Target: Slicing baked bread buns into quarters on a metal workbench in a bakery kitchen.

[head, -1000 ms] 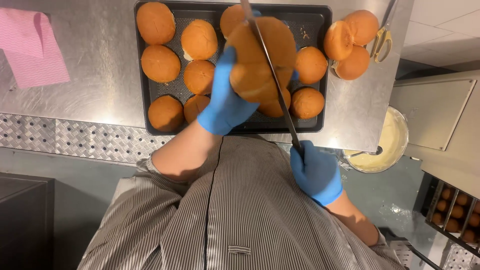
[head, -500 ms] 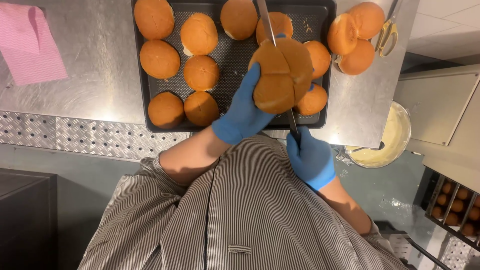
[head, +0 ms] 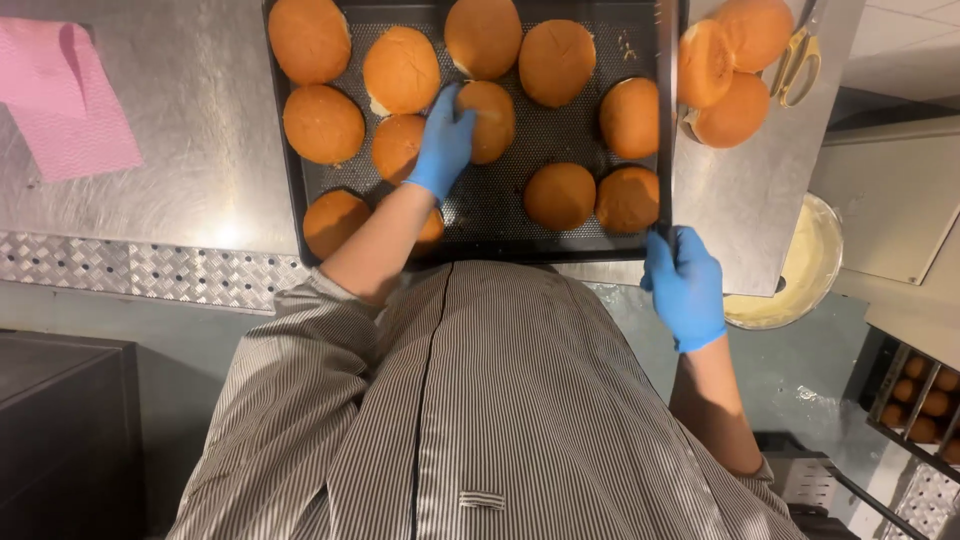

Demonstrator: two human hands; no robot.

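A black perforated baking tray (head: 500,215) with several golden buns lies on the steel counter. My left hand (head: 442,145), in a blue glove, reaches over the tray and grips one bun (head: 490,118) near the tray's middle. In its blue glove, my right hand (head: 685,285) is closed on the handle of a long bread knife (head: 666,90), whose blade runs away from me along the tray's right edge. Three buns (head: 735,70) are stacked on the counter just right of the blade.
A pink cloth (head: 65,100) lies on the steel counter at the far left. Yellow-handled scissors (head: 800,55) rest at the upper right. A bowl of pale cream (head: 805,270) sits below the counter's right end. A rack with more buns (head: 925,385) is at the lower right.
My left hand has brought the bun down from in front of me onto the tray. The knife has swung out from behind the bun to the tray's right edge.
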